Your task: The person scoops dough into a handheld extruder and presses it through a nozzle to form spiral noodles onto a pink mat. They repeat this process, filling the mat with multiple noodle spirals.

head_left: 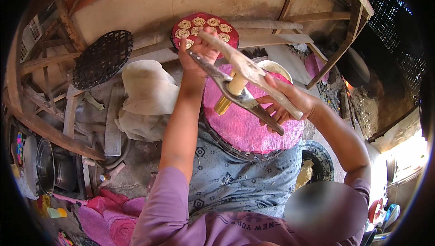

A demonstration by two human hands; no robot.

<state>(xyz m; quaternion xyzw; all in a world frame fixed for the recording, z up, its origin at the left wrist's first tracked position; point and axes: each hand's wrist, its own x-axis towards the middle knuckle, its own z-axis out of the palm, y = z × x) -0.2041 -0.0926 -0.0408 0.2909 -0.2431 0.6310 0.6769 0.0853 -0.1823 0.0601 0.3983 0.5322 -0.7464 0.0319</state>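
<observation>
A two-part hand press (248, 100) with a pale wooden upper bar (247, 67) and a dark lower bar is held aslant in front of me. Its wooden plunger stands between the bars, and a brass-coloured cylinder (222, 105) points down below. My left hand (203, 51) grips the far left ends of both bars; my right hand (290, 103) is closed around the near right ends. Beneath the press, a round tray covered with pink sheeting (253, 133) rests on my lap. Beyond my left hand lies a red round tray (233, 49) bearing several coiled dough swirls (199, 21).
A pale bowl (282, 70) is partly hidden behind the press. Off to the left are a dark woven tray (103, 59) and a whitish sack (147, 87). A black tub holding dough (304, 173) stands by my right side. Metal pots (45, 167) sit at lower left.
</observation>
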